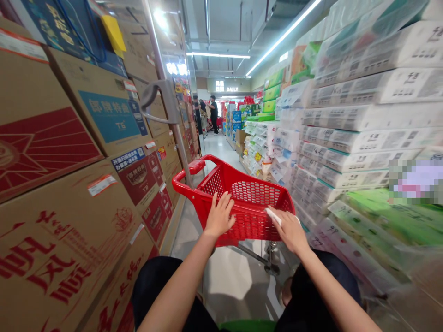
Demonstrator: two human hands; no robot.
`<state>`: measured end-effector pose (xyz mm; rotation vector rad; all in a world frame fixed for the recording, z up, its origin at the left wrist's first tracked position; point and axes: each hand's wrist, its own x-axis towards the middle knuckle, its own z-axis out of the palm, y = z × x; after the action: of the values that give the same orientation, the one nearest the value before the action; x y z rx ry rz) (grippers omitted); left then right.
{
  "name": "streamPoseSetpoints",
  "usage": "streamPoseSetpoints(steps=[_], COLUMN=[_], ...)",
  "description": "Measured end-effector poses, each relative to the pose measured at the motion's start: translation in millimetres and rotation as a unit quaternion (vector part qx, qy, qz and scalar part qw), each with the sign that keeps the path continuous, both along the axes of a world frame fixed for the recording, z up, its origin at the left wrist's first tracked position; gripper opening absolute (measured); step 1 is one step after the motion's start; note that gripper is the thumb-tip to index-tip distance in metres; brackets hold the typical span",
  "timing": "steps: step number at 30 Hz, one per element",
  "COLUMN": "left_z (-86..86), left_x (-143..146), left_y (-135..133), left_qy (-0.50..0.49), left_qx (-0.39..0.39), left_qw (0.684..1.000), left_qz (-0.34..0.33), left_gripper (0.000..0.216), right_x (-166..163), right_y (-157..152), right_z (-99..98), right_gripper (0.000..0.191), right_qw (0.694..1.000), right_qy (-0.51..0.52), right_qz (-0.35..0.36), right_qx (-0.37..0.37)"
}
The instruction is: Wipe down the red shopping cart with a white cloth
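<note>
Head view: a red cart stands just ahead of the knees, between stacked cartons on the left and wrapped packs on the right. The left hand is open, fingers spread at its near rim, apparently gripping nothing; firm contact is hard to tell. The right hand is curled around a white cloth at the rim's right end. Wiping that rim seems the step in hand; another stroke would call for flat cloth and a steadying left palm.
</note>
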<state>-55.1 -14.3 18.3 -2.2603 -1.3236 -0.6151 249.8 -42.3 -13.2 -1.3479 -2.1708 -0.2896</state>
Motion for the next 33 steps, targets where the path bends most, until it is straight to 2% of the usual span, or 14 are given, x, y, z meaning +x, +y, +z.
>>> streamPoseSetpoints(steps=[2, 4, 7, 9, 11, 13, 17, 20, 22, 27, 30, 33], left_z=[1.3, 3.9, 6.6, 4.9, -0.9, -10.3, -29.3, -34.1, -32.9, -25.8, -22.4, -20.3], left_x=[-6, -12, -18, -17, -9, 6, 33, 28, 13, -25, -34, -36], left_y=[5, 11, 22, 31, 37, 37, 19, 6, 5, 13, 18, 24], left_qy=[-0.010, -0.024, -0.062, -0.109, -0.167, -0.211, -0.226, -0.233, -0.222, -0.169, -0.153, -0.152], left_qx=[0.000, -0.008, -0.037, -0.068, -0.102, -0.127, -0.124, -0.110, -0.121, -0.184, -0.200, -0.203], left_qw=[1.000, 1.000, 0.997, 0.990, 0.973, 0.958, 0.960, 0.961, 0.964, 0.968, 0.968, 0.967], left_qz=[-0.005, -0.009, 0.015, 0.065, 0.122, 0.149, 0.113, 0.099, 0.078, 0.035, 0.017, 0.013], left_gripper=[0.055, 0.059, 0.061, 0.065, 0.073, 0.081, 0.081, 0.071, 0.068, 0.072, 0.070, 0.066], right_x=[21, 24, 3, -18, -37, -50, -57, -42, -24, 18, 20, 5], right_y=[-2, -6, -17, -27, -40, -53, -67, -62, -50, -5, 6, -2], right_z=[-6.9, -11.7, -13.9, -13.0, -10.9, -8.3, -3.6, -4.1, -7.0, -14.3, -16.1, -19.8], right_gripper=[0.049, 0.049, 0.051, 0.055, 0.060, 0.063, 0.064, 0.060, 0.058, 0.052, 0.049, 0.047], right_qw=[1.000, 1.000, 1.000, 1.000, 1.000, 0.999, 0.992, 0.985, 0.988, 0.998, 0.999, 0.998], right_qy=[0.006, 0.013, 0.022, 0.020, 0.012, -0.004, -0.053, -0.071, -0.063, -0.013, 0.003, 0.024], right_qz=[-0.012, -0.009, -0.011, -0.008, 0.003, 0.029, 0.116, 0.155, 0.142, 0.056, 0.048, 0.052], right_qx=[-0.004, -0.004, 0.010, 0.017, 0.018, 0.015, -0.014, -0.026, -0.023, -0.012, -0.007, 0.008])
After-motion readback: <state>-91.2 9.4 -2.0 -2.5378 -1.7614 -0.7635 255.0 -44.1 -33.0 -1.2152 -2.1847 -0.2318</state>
